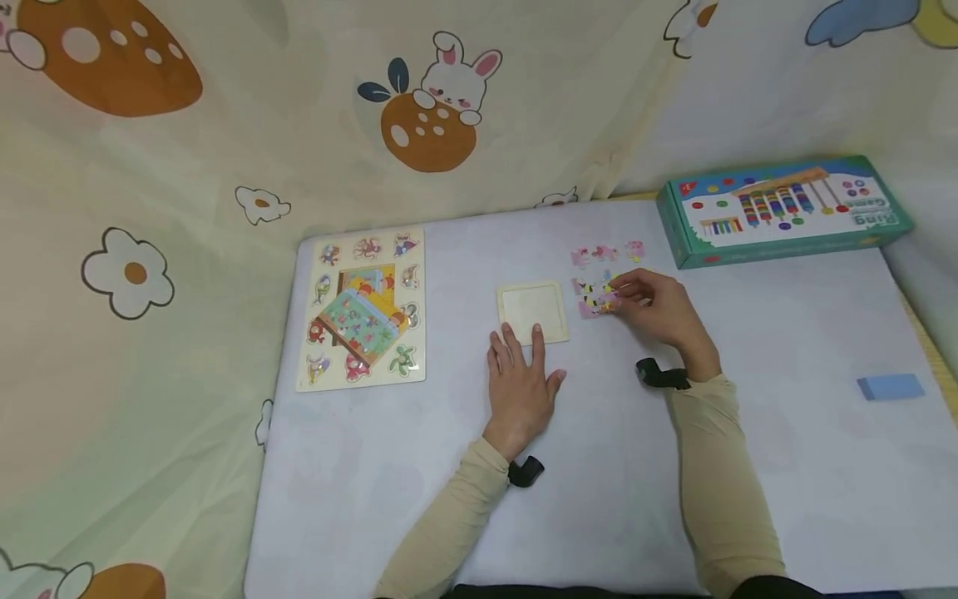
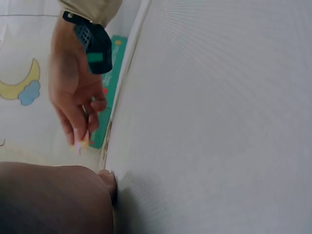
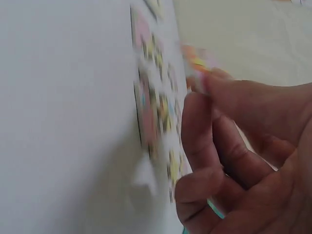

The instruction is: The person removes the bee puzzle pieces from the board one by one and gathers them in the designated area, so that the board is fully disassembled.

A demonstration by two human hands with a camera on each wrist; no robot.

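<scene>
My left hand (image 1: 520, 399) lies with fingers extended, the fingertips on the near edge of a small square cream puzzle tray (image 1: 533, 291). No pieces show inside that tray. To its right, my right hand (image 1: 662, 308) pinches a small pink and yellow jigsaw piece (image 3: 197, 61) between thumb and finger, lifted off the table in the right wrist view. Under and beside that hand lie several loose jigsaw pieces (image 1: 590, 309), and a row of pink pieces (image 1: 604, 253) sits farther back. The left wrist view also catches the pinched piece (image 2: 80, 142).
At the left lies a cream animal board (image 1: 307, 378) with two colourful picture cards (image 1: 365, 324) on it. A green toy box (image 1: 786, 212) stands at the back right. Near the right edge is a blue block (image 1: 891, 387). A printed curtain (image 1: 299, 108) hangs behind the table.
</scene>
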